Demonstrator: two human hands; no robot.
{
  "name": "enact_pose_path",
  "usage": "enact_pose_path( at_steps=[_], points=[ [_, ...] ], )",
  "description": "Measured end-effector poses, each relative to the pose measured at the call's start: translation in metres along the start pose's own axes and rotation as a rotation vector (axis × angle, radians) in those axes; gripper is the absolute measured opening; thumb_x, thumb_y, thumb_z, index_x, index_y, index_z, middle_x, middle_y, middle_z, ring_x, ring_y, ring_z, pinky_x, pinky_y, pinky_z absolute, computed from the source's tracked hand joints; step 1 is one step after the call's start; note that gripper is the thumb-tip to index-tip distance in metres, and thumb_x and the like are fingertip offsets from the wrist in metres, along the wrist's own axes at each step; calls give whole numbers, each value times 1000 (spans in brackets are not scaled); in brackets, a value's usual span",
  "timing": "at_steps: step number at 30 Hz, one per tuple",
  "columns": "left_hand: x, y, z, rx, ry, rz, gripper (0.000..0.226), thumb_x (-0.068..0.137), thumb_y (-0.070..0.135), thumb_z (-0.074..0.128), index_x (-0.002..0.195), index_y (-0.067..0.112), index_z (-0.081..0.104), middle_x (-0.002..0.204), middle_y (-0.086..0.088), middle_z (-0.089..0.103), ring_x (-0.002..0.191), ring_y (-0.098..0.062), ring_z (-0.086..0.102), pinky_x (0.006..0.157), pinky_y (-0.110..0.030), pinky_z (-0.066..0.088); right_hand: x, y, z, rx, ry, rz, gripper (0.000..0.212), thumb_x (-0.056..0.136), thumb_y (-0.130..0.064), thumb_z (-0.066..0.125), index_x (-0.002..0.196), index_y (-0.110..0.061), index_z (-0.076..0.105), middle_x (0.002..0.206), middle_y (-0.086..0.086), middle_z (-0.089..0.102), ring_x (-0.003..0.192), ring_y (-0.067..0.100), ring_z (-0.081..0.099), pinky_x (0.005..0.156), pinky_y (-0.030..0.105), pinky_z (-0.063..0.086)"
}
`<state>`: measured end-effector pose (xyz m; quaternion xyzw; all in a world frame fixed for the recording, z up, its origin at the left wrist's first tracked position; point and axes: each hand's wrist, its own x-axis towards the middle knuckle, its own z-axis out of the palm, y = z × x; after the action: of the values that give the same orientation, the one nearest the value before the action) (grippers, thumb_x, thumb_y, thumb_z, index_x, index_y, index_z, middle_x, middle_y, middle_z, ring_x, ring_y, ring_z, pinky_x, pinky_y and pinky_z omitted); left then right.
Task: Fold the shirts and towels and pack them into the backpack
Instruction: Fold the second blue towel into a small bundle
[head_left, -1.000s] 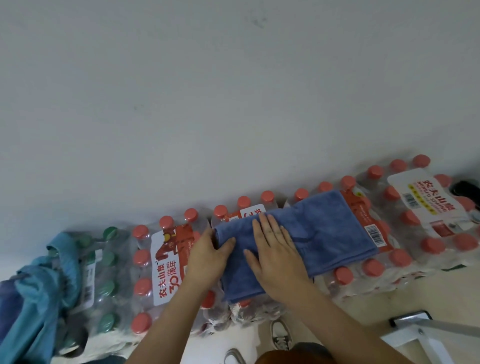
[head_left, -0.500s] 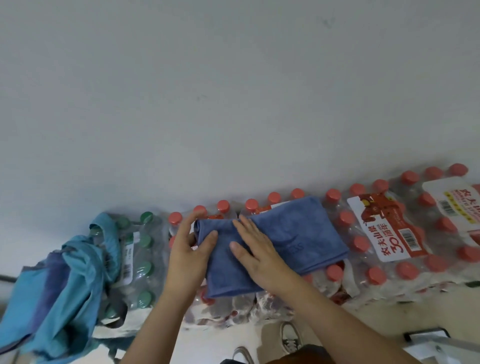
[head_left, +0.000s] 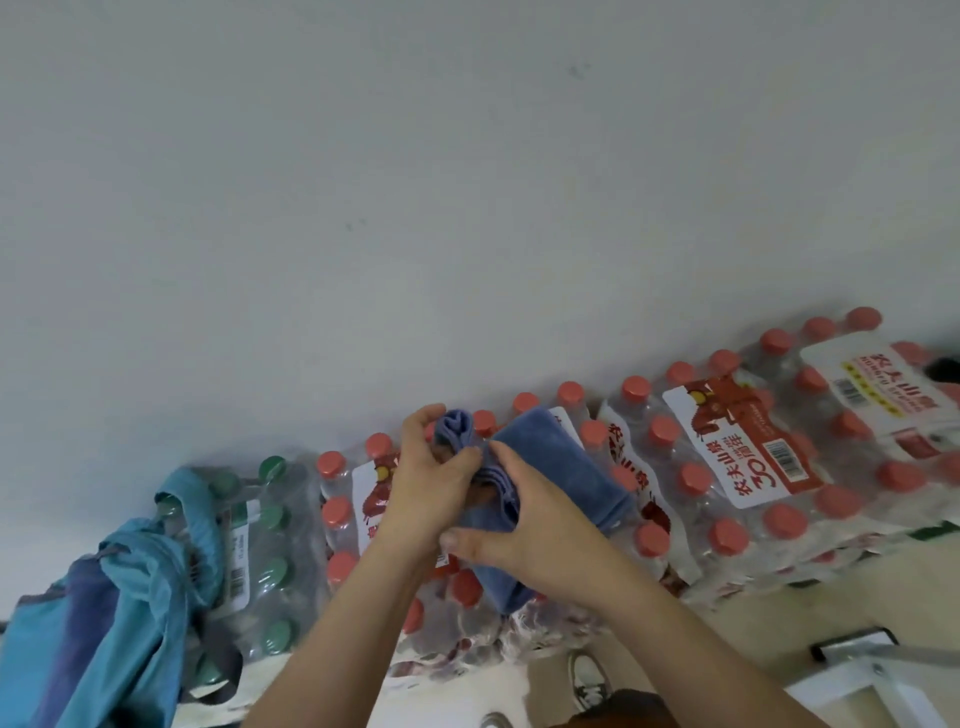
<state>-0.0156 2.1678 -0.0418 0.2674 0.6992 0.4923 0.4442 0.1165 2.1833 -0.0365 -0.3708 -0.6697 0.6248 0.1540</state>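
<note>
Now, at the left end of the row of bottle packs, a heap of teal cloth (head_left: 130, 597) drapes over the green-capped pack (head_left: 270, 519); we cannot tell whether it is a shirt or the backpack. Next comes our left grip (head_left: 431, 483), its fingers curled round the bunched end of the blue towel (head_left: 561, 473), which pokes up above the knuckles. Half a second ago the towel lay flat under both palms; now its left end is gathered and lifted. Its right half is flat across the red-capped packs (head_left: 727, 467), near their far edge by the wall. Our right grip (head_left: 540, 535) closes on the towel's middle, thumb below and fingers above, pinching the layered folds. We judge the pressing is over and the towel is being taken up. It has to go into the backpack without the folds falling open.
</note>
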Motion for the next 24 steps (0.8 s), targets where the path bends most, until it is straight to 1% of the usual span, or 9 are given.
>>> enact_pose_path(
  at_steps=[4,6,9,11,13,17,19,21,24],
  points=[
    [4,2,5,-171,-188,-110,47,84,-11,55,121,16,46,100,-11,62,81,-25,70,66,-29,55,5,12,-10,-149,288,85,3,90,-17,55,92,-20,56,76,-4,60,67,11,55,62,25,47],
    [11,2,0,97,-163,48,54,79,-15,56,122,18,49,90,-2,59,86,-20,64,70,-25,52,6,20,-16,-224,296,97,23,95,-10,46,73,-17,48,61,-3,46,53,9,39,52,19,34],
    [29,15,-7,515,-214,265,72,77,-9,57,135,31,38,121,10,48,110,-11,47,81,-16,43,4,29,-20,-143,278,51,18,93,-5,46,82,-16,55,56,-5,42,47,7,34,50,16,30],
    [42,25,-7,554,-433,149,80,78,4,61,143,34,24,133,7,43,116,-13,46,89,-20,45,1,36,-22,-4,302,29,18,92,-3,48,98,-13,62,56,-7,49,47,6,37,52,18,32],
    [55,31,-3,630,-586,73,86,72,16,61,144,35,19,128,-1,51,114,-19,53,98,-33,46,-1,40,-25,12,299,-9,23,92,-4,49,103,-19,64,59,-10,54,48,6,40,52,18,34],
    [75,37,5,601,-680,-3,69,79,6,66,133,38,38,106,-7,66,95,-22,66,81,-32,55,-5,51,-35,23,362,-74,28,92,-13,56,100,-38,64,80,1,66,69,23,59,64,37,51],
    [86,38,11,650,-686,75,61,74,12,69,128,32,49,107,-8,67,95,-23,67,80,-35,56,-6,57,-40,-172,445,-78,12,92,-26,56,98,-31,66,74,-4,64,67,15,58,66,35,50],
    [93,35,23,745,-662,180,52,75,12,69,124,23,56,117,-3,64,105,-19,62,91,-38,52,-4,64,-45,-514,605,-54,14,91,-35,57,95,-26,66,71,-6,64,67,12,59,75,35,46],
    [93,21,44,898,-561,311,33,81,6,66,111,18,64,112,3,65,103,-14,59,93,-34,48,2,71,-50,-845,732,-7,11,78,-31,73,76,-25,65,60,-6,62,58,16,60,71,35,47]
  ],
)
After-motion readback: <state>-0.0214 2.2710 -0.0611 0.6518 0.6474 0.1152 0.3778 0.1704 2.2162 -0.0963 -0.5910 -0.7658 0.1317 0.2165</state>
